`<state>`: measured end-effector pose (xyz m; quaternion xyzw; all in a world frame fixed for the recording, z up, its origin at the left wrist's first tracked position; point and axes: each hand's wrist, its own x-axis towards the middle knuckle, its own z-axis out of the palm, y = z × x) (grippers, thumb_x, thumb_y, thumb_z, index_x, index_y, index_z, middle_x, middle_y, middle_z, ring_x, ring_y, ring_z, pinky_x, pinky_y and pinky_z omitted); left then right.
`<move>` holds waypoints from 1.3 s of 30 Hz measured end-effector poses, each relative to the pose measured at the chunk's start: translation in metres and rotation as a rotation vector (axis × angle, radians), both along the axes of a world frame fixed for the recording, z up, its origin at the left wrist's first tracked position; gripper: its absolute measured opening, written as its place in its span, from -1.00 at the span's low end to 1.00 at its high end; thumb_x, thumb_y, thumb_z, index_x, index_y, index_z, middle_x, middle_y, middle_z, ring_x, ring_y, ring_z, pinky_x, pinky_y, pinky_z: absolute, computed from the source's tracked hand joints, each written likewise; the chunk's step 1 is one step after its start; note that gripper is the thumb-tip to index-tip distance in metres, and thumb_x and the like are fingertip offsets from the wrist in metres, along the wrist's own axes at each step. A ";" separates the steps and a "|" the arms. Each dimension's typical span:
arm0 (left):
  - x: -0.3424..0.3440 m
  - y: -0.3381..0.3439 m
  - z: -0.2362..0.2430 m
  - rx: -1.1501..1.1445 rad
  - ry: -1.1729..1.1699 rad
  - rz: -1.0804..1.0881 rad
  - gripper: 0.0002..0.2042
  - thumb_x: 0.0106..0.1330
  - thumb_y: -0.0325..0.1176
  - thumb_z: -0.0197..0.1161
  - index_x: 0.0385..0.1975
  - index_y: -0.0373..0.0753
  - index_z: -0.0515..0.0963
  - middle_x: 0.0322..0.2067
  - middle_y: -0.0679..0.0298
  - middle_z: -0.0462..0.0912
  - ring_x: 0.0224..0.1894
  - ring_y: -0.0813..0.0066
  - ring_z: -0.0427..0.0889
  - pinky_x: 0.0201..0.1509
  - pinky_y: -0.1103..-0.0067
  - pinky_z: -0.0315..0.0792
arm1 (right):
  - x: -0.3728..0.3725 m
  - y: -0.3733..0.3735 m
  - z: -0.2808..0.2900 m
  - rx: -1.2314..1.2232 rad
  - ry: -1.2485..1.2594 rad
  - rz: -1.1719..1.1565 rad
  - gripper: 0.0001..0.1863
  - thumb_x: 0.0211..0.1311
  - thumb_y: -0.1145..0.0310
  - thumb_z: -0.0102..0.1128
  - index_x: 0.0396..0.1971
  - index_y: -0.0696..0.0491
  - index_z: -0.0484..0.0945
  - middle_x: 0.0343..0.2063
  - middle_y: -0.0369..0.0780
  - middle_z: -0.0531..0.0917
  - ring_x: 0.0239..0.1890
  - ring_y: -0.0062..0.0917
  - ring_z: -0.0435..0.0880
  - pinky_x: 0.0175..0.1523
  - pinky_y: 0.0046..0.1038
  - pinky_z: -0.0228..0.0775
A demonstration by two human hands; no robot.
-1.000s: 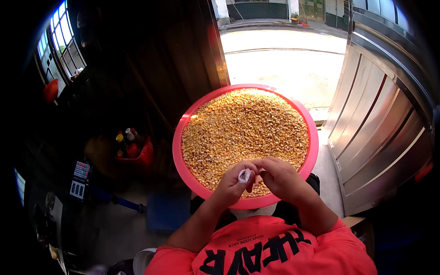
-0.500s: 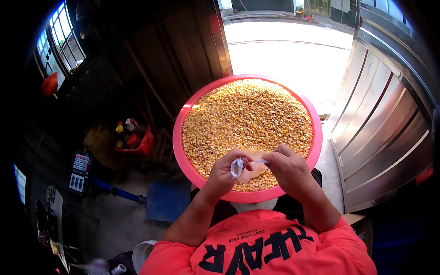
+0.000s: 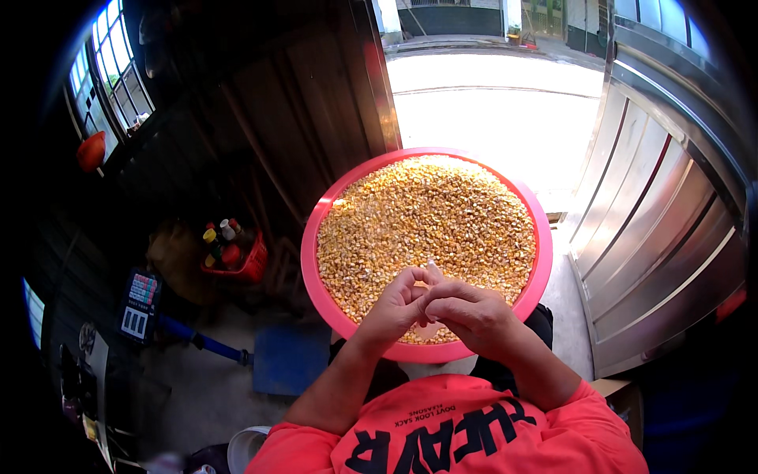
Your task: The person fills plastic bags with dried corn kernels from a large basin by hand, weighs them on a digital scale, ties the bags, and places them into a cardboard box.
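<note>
A large pink basin is heaped with yellow corn kernels. Over its near part, my left hand and my right hand meet, fingers curled and pinched together on a thin translucent plastic bag. The bag is mostly hidden by my fingers; a pale bit of it rises just beyond them, and more shows below over the kernels.
At left stand a red basket of bottles, a weighing scale display with a blue platform, and a dark wall with windows. A metal door stands at right beside the bright doorway. A white bucket sits lower left.
My right hand has moved down and left onto my left hand. The white twisted loop of plastic at my left fingers is now mostly hidden behind them.
</note>
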<state>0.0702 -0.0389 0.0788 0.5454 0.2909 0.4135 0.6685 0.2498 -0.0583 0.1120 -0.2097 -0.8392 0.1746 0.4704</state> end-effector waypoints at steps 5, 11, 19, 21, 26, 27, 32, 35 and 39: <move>0.000 -0.003 0.000 -0.028 0.088 -0.015 -0.69 0.22 -0.22 0.25 -0.18 -0.24 0.36 -0.44 0.40 0.52 -0.44 0.73 0.47 -0.39 0.76 0.34 | -0.002 0.002 0.001 -0.078 0.053 0.052 -0.87 -0.03 0.61 0.14 -0.43 0.09 0.47 -0.40 -0.19 0.55 -0.40 -0.33 0.59 -0.29 -0.42 0.43; -0.002 -0.006 0.005 0.094 0.192 -0.033 -0.76 0.26 -0.19 0.20 -0.31 -0.26 0.51 -0.46 0.44 0.51 -0.44 0.73 0.44 -0.36 0.74 0.35 | 0.000 0.004 -0.011 -0.074 0.105 -0.102 -0.88 0.08 0.61 0.09 -0.36 0.09 0.48 -0.42 -0.17 0.55 -0.44 -0.38 0.59 -0.39 -0.45 0.42; 0.005 -0.016 0.014 0.222 0.213 -0.032 -0.77 0.32 -0.28 0.12 -0.25 -0.34 0.52 -0.36 0.39 0.49 -0.33 0.64 0.43 -0.23 0.65 0.36 | 0.006 0.003 -0.014 -0.151 0.108 -0.174 -0.89 0.11 0.54 0.11 -0.33 0.11 0.49 -0.56 -0.19 0.55 -0.51 -0.36 0.58 -0.42 -0.45 0.40; 0.012 -0.020 0.015 0.248 0.082 -0.051 -0.79 0.33 -0.30 0.10 -0.27 -0.34 0.51 -0.34 0.38 0.48 -0.29 0.61 0.43 -0.18 0.64 0.35 | 0.006 0.004 -0.016 -0.136 0.105 -0.201 -0.90 0.12 0.51 0.12 -0.33 0.11 0.50 -0.56 -0.17 0.55 -0.51 -0.34 0.58 -0.43 -0.44 0.40; 0.011 -0.015 0.008 0.444 0.144 -0.038 -0.83 0.34 -0.34 0.08 -0.34 -0.33 0.46 -0.31 0.36 0.47 -0.23 0.62 0.42 -0.14 0.63 0.34 | 0.007 0.006 -0.020 -0.052 0.080 -0.231 -0.87 0.14 0.46 0.13 -0.29 0.10 0.49 -0.57 -0.16 0.54 -0.52 -0.31 0.58 -0.44 -0.41 0.39; 0.013 -0.016 0.008 0.414 0.134 -0.007 -0.84 0.34 -0.34 0.08 -0.35 -0.32 0.45 -0.32 0.36 0.47 -0.23 0.63 0.42 -0.15 0.64 0.34 | 0.007 0.005 -0.017 -0.107 0.071 -0.233 -0.85 0.14 0.45 0.13 -0.28 0.10 0.49 -0.57 -0.16 0.54 -0.52 -0.31 0.58 -0.44 -0.41 0.39; 0.005 -0.020 0.005 0.263 0.145 0.091 -0.85 0.34 -0.33 0.09 -0.31 -0.30 0.46 -0.35 0.38 0.50 -0.29 0.69 0.43 -0.21 0.71 0.34 | 0.013 -0.007 0.001 -0.560 -0.028 -0.112 -0.78 0.15 0.39 0.15 -0.21 0.11 0.46 -0.56 -0.16 0.54 -0.49 -0.28 0.58 -0.42 -0.39 0.38; 0.002 -0.019 0.004 0.211 0.108 0.120 -0.85 0.33 -0.34 0.11 -0.28 -0.29 0.48 -0.37 0.40 0.52 -0.33 0.72 0.44 -0.23 0.73 0.34 | 0.015 -0.006 0.002 -0.584 -0.172 -0.089 -0.78 0.12 0.38 0.17 -0.24 0.10 0.48 -0.52 -0.16 0.54 -0.45 -0.28 0.57 -0.39 -0.36 0.39; 0.004 -0.018 0.005 0.219 0.121 0.143 -0.85 0.33 -0.33 0.11 -0.28 -0.29 0.49 -0.37 0.39 0.54 -0.34 0.72 0.44 -0.26 0.73 0.33 | 0.017 0.002 -0.020 -0.196 -0.117 -0.135 -0.83 0.07 0.42 0.19 -0.30 0.07 0.52 -0.48 -0.16 0.54 -0.45 -0.30 0.55 -0.37 -0.37 0.39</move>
